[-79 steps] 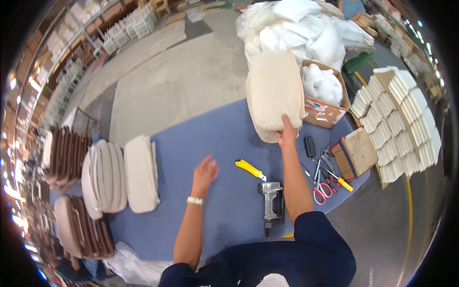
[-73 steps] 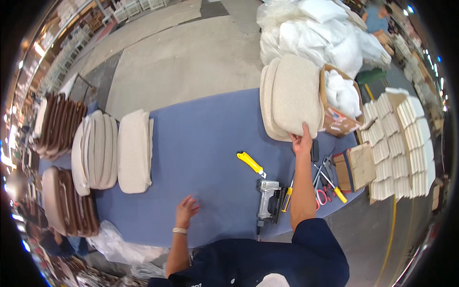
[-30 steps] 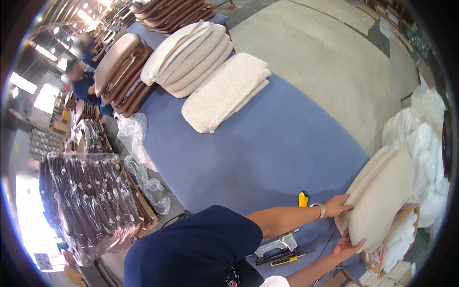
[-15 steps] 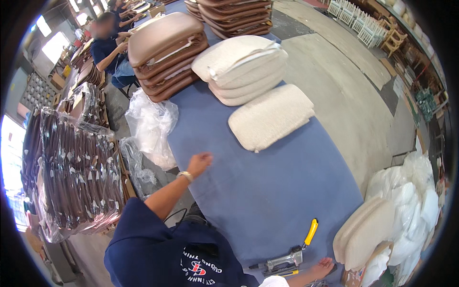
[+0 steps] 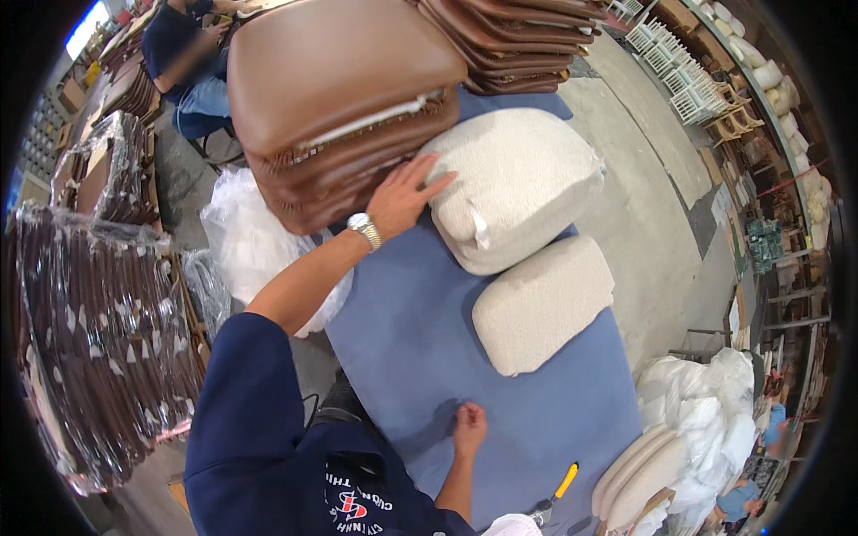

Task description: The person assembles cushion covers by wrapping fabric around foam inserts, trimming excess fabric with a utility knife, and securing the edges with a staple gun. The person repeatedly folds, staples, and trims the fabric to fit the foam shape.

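Observation:
My left hand (image 5: 402, 198) reaches across the blue-covered table (image 5: 407, 357) with fingers stretched out and apart. Its fingertips rest against the left edge of a stack of cream fabric seat cushions (image 5: 518, 170). A small white strip (image 5: 480, 223) sticks out from the stack's near side. One more cream cushion (image 5: 547, 308) lies alone, nearer to me. Above the table's near part, my right hand (image 5: 469, 429) has its fingers curled in; whether anything is inside them is hidden. Beyond it lie a yellow handle (image 5: 566, 481) and part of a grey metal tool (image 5: 542, 512).
Brown padded seats stand in a tall stack (image 5: 344, 76), with another stack (image 5: 509, 45) behind. White plastic bags (image 5: 255, 241) hang at the table's left edge. Plastic-wrapped brown pieces (image 5: 103, 339) fill the left side. More cream cushions (image 5: 639, 478) sit at right. A co-worker (image 5: 183, 67) sits far left.
My left hand has moved forward to the cream stack and opened. My right hand has come from beside the metal tool toward the table's middle, its fingers curling. The view has shifted forward.

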### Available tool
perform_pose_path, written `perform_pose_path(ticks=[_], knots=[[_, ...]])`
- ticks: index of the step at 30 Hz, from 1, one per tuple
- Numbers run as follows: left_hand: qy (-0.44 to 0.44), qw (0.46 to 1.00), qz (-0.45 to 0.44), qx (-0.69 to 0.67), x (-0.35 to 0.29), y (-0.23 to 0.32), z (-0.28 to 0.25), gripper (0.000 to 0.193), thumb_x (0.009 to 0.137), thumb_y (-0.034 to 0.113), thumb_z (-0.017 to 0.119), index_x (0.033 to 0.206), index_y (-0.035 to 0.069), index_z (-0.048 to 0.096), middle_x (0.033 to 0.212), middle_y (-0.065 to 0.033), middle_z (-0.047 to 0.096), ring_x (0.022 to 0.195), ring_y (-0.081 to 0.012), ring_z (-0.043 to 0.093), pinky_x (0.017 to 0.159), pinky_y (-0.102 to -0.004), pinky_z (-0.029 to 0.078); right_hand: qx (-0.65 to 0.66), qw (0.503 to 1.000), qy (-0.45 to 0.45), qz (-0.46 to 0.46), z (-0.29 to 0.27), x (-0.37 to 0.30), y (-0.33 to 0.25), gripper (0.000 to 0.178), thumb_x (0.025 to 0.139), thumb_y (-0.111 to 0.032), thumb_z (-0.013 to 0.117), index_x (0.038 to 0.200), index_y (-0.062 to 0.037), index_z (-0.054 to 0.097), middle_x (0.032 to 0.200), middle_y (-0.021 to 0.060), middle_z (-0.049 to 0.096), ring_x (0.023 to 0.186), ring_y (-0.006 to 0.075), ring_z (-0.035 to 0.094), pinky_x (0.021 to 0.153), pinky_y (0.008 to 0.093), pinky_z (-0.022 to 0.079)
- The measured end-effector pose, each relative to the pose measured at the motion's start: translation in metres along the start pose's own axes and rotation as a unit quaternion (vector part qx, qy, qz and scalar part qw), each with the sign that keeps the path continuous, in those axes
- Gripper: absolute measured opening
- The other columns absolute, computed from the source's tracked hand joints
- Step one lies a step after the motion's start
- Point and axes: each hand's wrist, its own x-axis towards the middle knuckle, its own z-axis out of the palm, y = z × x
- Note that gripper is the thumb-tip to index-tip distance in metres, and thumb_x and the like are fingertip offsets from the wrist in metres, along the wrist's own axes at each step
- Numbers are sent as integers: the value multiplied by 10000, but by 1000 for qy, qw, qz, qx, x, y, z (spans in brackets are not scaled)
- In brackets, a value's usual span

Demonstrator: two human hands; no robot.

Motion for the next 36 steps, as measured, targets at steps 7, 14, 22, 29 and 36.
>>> perform_pose_path(ticks=[7,14,22,29,36], knots=[[-64,992,72,-77,45,-19,-2,912,736,-15,716,1566,244,440,1627,-91,419,1500,-269,396,1200,-497,368,-170,983,57,35,44,5,-24,122,826,-139,742,851,-46,667,830,101,669,730,246,636,715,387,528],[242,946,178,-121,161,26,-141,558,744,182,839,1273,86,689,1039,-113,764,957,-299,737,806,-400,586,-127,987,90,-49,53,11,-12,102,825,-126,736,864,-46,684,834,122,695,761,278,676,719,400,538],[338,923,170,-64,72,122,-332,421,819,275,864,1190,100,767,873,-55,768,582,-135,666,543,-296,532,25,997,49,-54,37,15,-3,98,938,-149,696,941,-52,709,801,19,693,739,184,653,715,351,543],[223,945,-89,-221,-79,139,-377,425,872,359,797,1074,-13,766,957,-187,762,727,-329,719,713,-406,561,455,874,-166,44,7,-53,-118,477,1039,-323,588,1455,-106,500,1409,118,571,1201,265,611,950,409,532],[-26,904,-362,-225,-300,99,-215,467,979,358,614,1361,95,667,1300,-226,686,1239,-405,630,1061,-448,488,338,935,-110,-7,-77,-129,-33,609,1096,-443,450,1599,-116,345,1547,184,450,1366,382,500,1071,498,476]])
